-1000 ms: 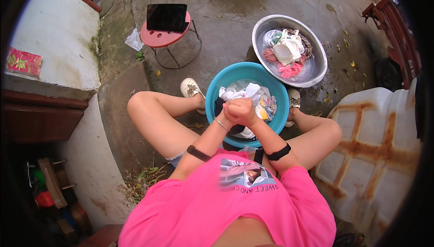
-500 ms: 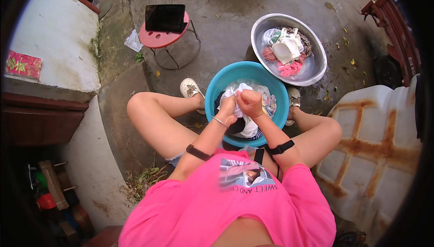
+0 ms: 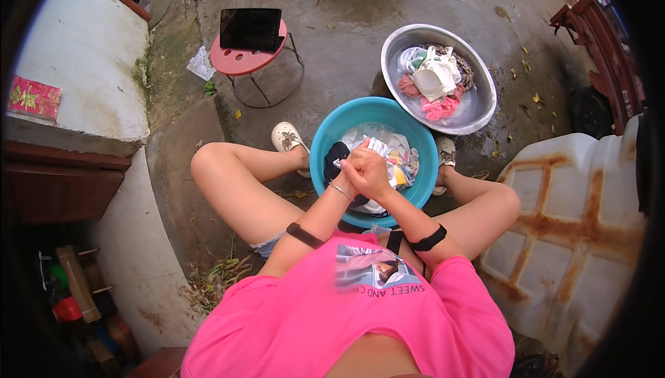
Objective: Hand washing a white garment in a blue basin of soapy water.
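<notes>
Over the blue plastic basin point(image 3: 324, 129), my hands are pressed together around a bunched white cloth point(image 3: 378, 147). My left hand point(image 3: 346, 178) is closed, its palm side hidden. Across it lies my right hand point(image 3: 371, 173), fingers wrapped over the left. Only bits of the white cloth show beside the fingers; the part in the grip is hidden. Below them, the basin holds water and wet laundry: a dark garment point(image 3: 337, 158) at the left, a patterned piece with yellow point(image 3: 400, 176) at the right, and more white fabric point(image 3: 375, 208) near the front rim.
Beyond the basin to the right sits a metal basin point(image 3: 487, 111) with white, pink and brown clothes. A red stool point(image 3: 235, 64) bearing a black tablet point(image 3: 250, 30) stands at the far left. A rust-marked white container point(image 3: 554, 201) is at my right, a wall point(image 3: 90, 52) at my left.
My hands have come closer together, the right now folding over the left. The bunched white cloth shows less between them, and more of the laundry in the basin is visible.
</notes>
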`<state>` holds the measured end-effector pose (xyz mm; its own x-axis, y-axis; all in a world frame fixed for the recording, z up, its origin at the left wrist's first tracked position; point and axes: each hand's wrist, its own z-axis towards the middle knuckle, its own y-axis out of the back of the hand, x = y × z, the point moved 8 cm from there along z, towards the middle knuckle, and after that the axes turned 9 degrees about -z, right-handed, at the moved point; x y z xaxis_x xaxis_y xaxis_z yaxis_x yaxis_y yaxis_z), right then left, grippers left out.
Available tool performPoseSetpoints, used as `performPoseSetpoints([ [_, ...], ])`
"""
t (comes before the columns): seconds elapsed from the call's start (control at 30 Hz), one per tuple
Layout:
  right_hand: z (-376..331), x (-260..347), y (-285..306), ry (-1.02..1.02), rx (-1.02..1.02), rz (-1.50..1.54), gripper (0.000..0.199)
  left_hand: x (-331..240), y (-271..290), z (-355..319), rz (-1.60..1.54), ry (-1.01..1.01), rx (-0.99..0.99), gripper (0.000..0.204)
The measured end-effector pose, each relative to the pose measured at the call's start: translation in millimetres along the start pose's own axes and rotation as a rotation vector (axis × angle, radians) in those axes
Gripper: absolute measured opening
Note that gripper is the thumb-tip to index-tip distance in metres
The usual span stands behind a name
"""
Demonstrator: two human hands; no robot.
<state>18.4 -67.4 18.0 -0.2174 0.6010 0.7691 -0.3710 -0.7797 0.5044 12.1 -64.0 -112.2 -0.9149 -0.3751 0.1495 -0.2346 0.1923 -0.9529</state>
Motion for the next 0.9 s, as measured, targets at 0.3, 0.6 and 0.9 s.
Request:
performPoseSetpoints([
  [0.3, 13.9, -66.3, 23.9, -0.248, -0.194, 0.04, 0.034, -15.9, -17.4, -12.0, 0.171, -0.239, -0.322, 0.024],
  [0.6, -4.1, 81.1, 6.9, 0.382, 0.046, -0.078, 0.03, -8.4, -22.4, -16.8, -0.207, 0.157, 0.087, 0.035],
  [0.9, -0.2, -13.0, 19.8, -0.095, -0.182, -0.063, 0.033, -19.0, -19.1, -10.6, 0.115, -0.11, -0.141, 0.025],
])
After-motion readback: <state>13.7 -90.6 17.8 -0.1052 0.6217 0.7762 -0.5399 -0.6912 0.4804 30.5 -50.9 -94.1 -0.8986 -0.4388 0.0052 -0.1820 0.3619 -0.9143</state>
